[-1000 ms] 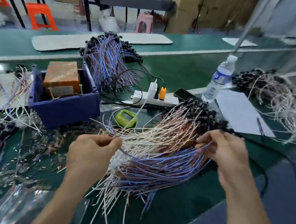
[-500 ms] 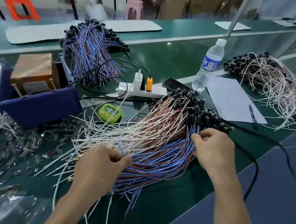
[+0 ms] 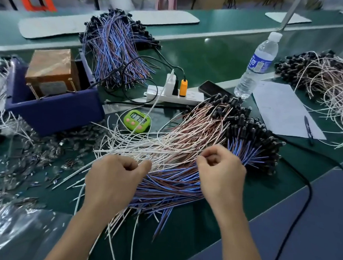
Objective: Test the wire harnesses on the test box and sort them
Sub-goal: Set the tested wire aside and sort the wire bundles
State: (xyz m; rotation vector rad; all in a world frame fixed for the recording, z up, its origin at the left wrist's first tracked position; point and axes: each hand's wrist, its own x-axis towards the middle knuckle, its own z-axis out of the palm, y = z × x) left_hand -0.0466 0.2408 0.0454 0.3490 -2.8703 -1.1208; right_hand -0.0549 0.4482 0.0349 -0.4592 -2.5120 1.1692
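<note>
A big heap of wire harnesses (image 3: 185,150) lies on the green table in front of me, white and pink wires on top, blue and brown ones beneath, black connectors (image 3: 252,130) at the right end. My left hand (image 3: 114,178) rests on the heap's left part, thumb and fingers curled and pinching white wires. My right hand (image 3: 220,172) sits over the middle, fingers curled and pinching a thin wire. The brown test box (image 3: 50,68) stands inside a blue bin (image 3: 54,111) at the left.
A second blue-wire bundle (image 3: 115,47) lies behind, a white-pink bundle (image 3: 328,82) at the right. Power strip (image 3: 174,94), green timer (image 3: 137,120), phone (image 3: 212,88), water bottle (image 3: 257,64), paper (image 3: 283,110) with pen, and a black cable (image 3: 306,188) surround the heap. Scraps and plastic bags lie at left.
The view has tilted down and closer. My right hand moved left from the connectors to the middle of the heap; my left hand stays on the white wires.
</note>
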